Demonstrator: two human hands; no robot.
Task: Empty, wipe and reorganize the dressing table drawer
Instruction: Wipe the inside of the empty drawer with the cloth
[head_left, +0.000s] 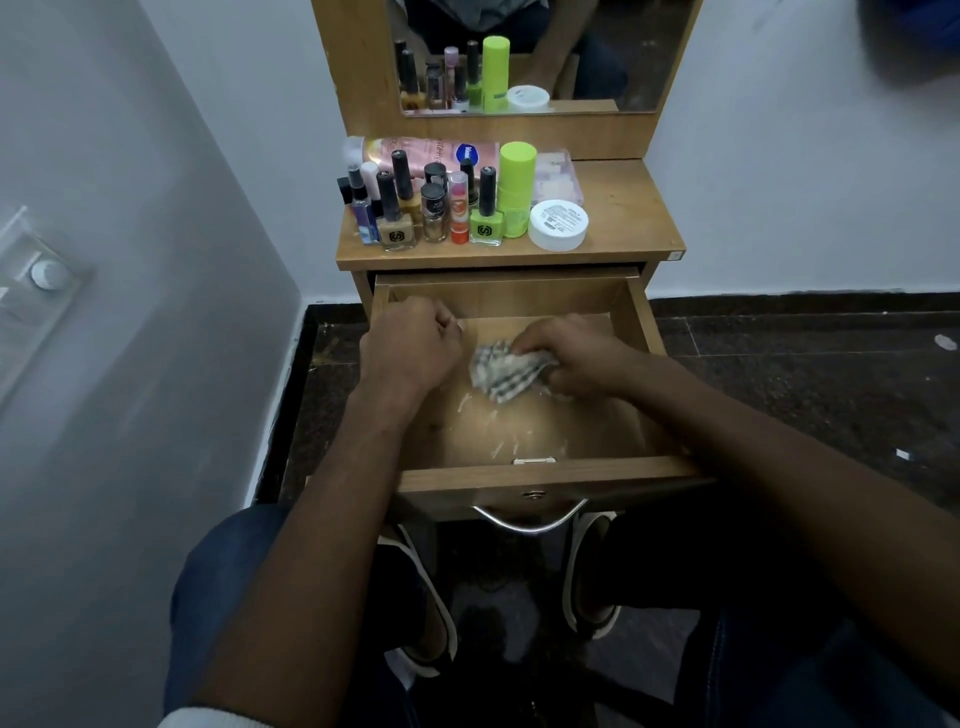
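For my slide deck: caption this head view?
Right hand wipes emptied drawer with checked cloth; cosmetics wait on top.

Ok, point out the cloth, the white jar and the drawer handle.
cloth (501, 371): head view, middle of the checked fabric.
white jar (558, 224): head view, centre of its lid.
drawer handle (530, 524): head view, middle of the metal bar.

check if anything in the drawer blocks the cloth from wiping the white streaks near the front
Nothing visible does. The right hand grips the cloth on the drawer floor; bare wood lies between it and the white streaks.
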